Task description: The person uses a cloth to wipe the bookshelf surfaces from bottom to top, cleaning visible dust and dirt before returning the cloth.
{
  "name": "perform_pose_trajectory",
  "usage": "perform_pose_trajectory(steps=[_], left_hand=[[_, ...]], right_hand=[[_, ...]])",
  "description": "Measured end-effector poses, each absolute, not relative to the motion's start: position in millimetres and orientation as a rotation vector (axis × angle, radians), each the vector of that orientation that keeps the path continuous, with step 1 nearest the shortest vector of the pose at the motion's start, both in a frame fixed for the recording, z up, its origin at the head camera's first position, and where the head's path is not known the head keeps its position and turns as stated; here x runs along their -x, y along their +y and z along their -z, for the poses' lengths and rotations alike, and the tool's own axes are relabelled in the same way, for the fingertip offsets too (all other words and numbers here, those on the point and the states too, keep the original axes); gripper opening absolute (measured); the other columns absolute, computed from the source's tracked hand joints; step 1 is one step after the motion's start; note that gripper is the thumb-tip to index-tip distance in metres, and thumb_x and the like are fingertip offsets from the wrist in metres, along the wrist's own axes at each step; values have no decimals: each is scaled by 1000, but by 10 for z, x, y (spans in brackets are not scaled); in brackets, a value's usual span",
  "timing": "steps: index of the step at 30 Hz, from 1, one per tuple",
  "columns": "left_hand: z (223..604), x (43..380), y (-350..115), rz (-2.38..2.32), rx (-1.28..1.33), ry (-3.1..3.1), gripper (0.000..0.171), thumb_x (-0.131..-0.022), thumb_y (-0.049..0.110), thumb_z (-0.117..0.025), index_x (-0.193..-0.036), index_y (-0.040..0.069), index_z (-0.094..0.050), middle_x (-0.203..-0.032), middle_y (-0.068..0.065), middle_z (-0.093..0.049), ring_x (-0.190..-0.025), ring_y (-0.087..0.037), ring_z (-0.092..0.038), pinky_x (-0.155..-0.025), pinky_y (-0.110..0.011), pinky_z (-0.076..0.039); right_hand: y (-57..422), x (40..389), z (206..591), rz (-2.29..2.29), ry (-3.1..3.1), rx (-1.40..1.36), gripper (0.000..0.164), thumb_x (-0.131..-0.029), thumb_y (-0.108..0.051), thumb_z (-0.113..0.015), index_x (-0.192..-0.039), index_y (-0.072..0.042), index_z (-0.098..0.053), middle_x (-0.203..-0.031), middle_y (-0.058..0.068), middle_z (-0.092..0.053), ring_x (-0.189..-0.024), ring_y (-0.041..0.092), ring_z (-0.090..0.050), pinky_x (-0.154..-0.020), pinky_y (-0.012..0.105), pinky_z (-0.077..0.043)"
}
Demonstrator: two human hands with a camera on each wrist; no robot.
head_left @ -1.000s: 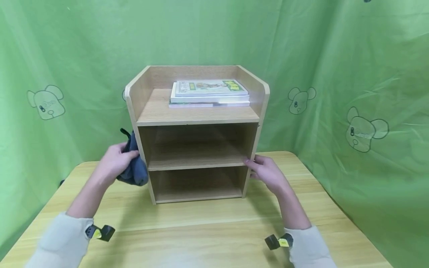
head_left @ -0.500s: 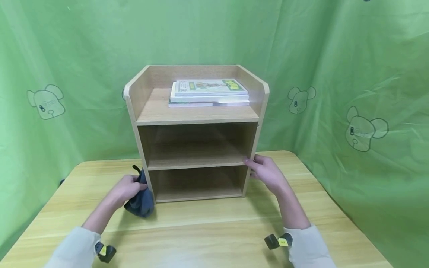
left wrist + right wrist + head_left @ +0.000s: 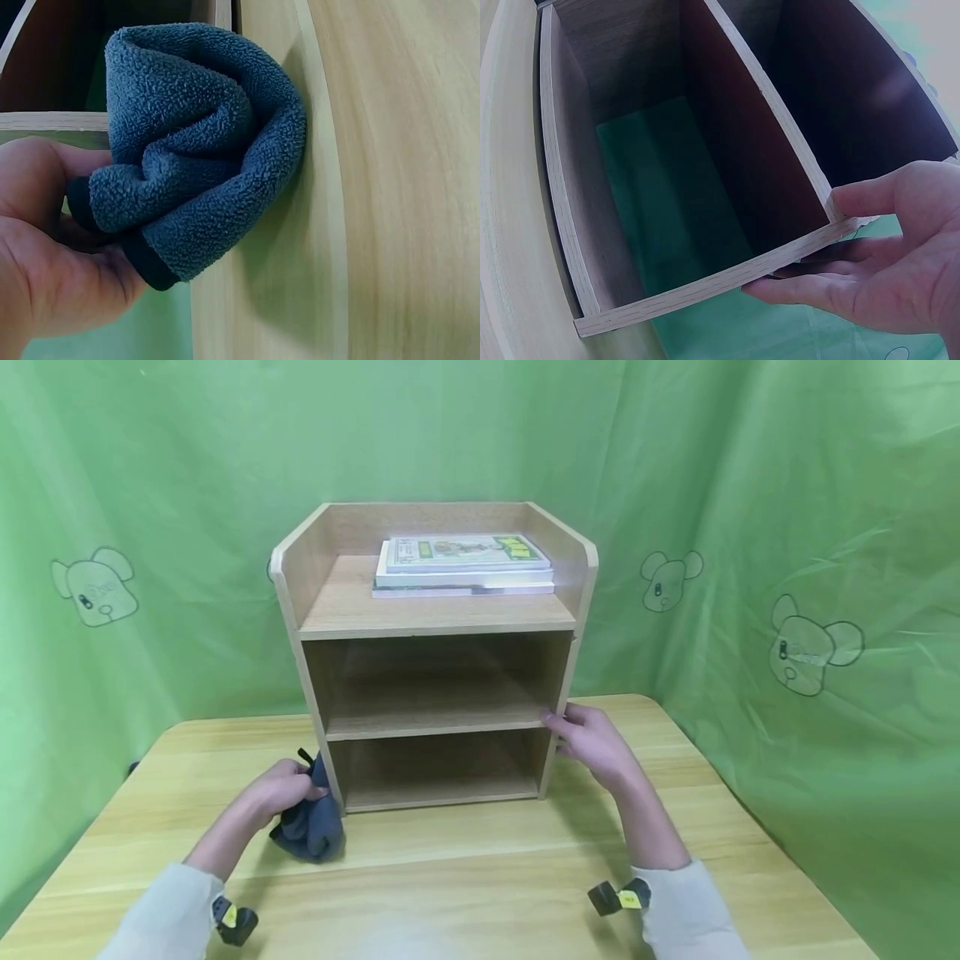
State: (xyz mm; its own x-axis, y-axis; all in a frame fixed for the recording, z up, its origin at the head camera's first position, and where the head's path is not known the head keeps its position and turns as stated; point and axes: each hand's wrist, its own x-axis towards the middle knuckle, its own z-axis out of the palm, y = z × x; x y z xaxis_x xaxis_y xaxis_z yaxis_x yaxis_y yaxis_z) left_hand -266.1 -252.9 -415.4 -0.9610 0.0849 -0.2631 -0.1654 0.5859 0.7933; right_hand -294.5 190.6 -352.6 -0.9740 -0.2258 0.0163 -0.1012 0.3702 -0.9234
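A small wooden shelf (image 3: 438,631) with a raised top rim and two open compartments stands on the table. My left hand (image 3: 281,793) grips a folded dark blue-grey towel (image 3: 202,142) with black edging against the outer face of the shelf's left side panel, low down near the tabletop. In the left wrist view the towel bulges out of the grasp and hides part of the shelf. My right hand (image 3: 592,743) holds the right side panel (image 3: 705,289), thumb on the front edge by the middle board and the other fingers along the outer face.
Several stacked books (image 3: 465,568) lie on the shelf's top board. The wooden table (image 3: 480,893) extends around the shelf. Green curtains (image 3: 750,527) printed with mouse faces hang behind it and at both sides.
My left hand has moved down the left side panel with the towel, from mid-height to near the tabletop. My right hand keeps its hold. The head view has shifted slightly.
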Motion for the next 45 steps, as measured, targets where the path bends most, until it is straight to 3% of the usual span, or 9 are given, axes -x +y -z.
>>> perform_pose_trajectory(steps=[10,18,25,29,36,45], left_hand=[[4096,2601,-2620,-1335,-59,2403,11,-90,4,-62,-91,-7,-64,-85,-8,-63,-77,-17,-62,-71,-30,-55],[3661,2586,-2661,-1426,-88,2454,32,-98,7,-55,-120,-15,-56,-96,-13,-65,-83,-20,-64,-75,-33,-55],[2972,2478,-2616,-1512,-82,2602,55,-104,15,-50,-148,-15,-34,-115,-22,-62,-89,-20,-67,-79,-32,-58],[2575,2411,-2577,-1600,-66,2666,52,-106,18,-48,-149,-9,-37,-111,-16,-64,-84,-16,-70,-79,-34,-60],[2105,2313,-2472,-1861,-82,2770,39,-104,16,-54,-137,-4,-50,-88,14,-66,-79,-5,-70,-73,-29,-61],[1806,2237,-2463,-2281,-169,2640,46,-95,3,-67,-140,7,-61,-95,8,-75,-86,-12,-72,-68,-27,-61]], right_hand=[[1910,2950,3537,1683,2504,298,58,-106,-26,-51,-150,10,-38,-158,26,-37,-146,43,-36,-113,54,-41],[1888,2933,3534,1682,2508,307,57,-106,-26,-51,-149,10,-39,-157,27,-39,-146,43,-37,-112,54,-42],[1887,2930,3529,1672,2506,313,60,-106,-28,-51,-150,10,-37,-158,27,-37,-146,44,-36,-113,54,-41],[1882,2928,3515,1665,2507,320,60,-106,-28,-51,-150,10,-37,-158,27,-37,-146,44,-36,-113,54,-40],[1907,2945,3542,1660,2509,310,59,-105,-29,-52,-148,10,-40,-156,28,-40,-145,45,-38,-113,54,-40],[1916,2968,3563,1661,2508,298,61,-105,-30,-52,-149,10,-38,-158,26,-38,-146,44,-37,-113,54,-41]])
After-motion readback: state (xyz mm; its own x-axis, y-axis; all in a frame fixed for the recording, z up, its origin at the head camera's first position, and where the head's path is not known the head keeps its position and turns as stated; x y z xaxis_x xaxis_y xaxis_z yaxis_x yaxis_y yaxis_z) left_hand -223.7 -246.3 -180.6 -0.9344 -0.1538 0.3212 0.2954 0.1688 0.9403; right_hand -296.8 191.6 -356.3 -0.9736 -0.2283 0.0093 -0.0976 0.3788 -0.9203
